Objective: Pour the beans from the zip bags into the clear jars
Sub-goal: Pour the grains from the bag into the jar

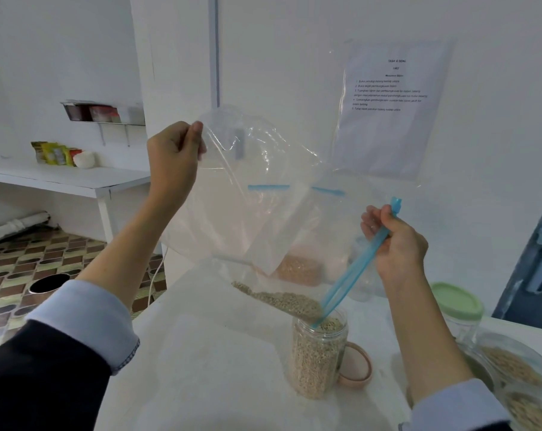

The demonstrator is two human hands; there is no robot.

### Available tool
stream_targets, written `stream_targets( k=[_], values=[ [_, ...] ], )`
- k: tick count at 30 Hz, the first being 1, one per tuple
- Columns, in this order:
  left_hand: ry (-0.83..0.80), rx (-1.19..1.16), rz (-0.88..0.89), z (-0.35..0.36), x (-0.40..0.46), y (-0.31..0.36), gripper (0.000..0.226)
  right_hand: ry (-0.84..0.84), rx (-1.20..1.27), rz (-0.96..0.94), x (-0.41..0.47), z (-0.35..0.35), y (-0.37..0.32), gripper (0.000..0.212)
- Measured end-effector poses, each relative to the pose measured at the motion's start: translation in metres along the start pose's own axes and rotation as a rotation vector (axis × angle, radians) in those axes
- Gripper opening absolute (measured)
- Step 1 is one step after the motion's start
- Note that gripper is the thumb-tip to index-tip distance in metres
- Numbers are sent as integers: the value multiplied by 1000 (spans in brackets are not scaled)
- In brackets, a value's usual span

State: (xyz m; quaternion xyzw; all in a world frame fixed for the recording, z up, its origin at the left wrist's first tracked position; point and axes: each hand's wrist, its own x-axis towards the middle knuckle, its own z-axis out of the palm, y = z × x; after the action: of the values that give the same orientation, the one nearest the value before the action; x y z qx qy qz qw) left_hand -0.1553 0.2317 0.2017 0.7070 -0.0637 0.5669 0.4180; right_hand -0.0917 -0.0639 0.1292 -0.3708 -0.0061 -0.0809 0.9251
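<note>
The person is holding a clear zip bag up over the white worktop and tipping it so the beans are sliding down into its lowest corner. The left hand is pinching the bag's raised bottom edge between thumb and fingers, lifting it high. The right hand is gripping the blue zip strip near its slider end, with the fingers curled round it, steering the open mouth down toward an open clear jar standing on the worktop.

The bag's low corner is sitting right at the jar's rim, and the jar is already filled with beans nearly to the top. Only a small wedge of beans is remaining in the bag, so this pour is looking close to finished; whether the jar can be taking the rest without spilling is hard to judge.

A peach-coloured lid is lying on the worktop just behind and beside the jar, apparently waiting to go back on. Farther right, a jar with a green lid is standing closed and looking empty, and at the right edge more bagged beans are lying in clear plastic. Another bag holding beans is resting behind the one in hand. So at least those seem to be left to pour.
</note>
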Motion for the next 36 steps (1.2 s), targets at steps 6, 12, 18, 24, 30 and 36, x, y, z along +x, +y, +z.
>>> stream_targets(
  k=[6,12,18,24,30,36],
  values=[
    [-12,63,34,4,5,7,39,-24,9,8,-1,-2,0,11],
    [-43,71,52,4,6,10,38,-33,9,8,0,-3,-2,10],
    [-59,50,57,-3,12,17,38,-20,8,0,1,-4,-2,11],
    [-143,56,19,-6,8,25,33,8,-11,3,-2,-3,0,11],
    [-172,63,20,-11,5,25,35,42,17,-13,-3,-4,-3,13],
    [-140,65,21,-14,5,26,38,25,16,-5,-4,-4,0,11]
  ],
)
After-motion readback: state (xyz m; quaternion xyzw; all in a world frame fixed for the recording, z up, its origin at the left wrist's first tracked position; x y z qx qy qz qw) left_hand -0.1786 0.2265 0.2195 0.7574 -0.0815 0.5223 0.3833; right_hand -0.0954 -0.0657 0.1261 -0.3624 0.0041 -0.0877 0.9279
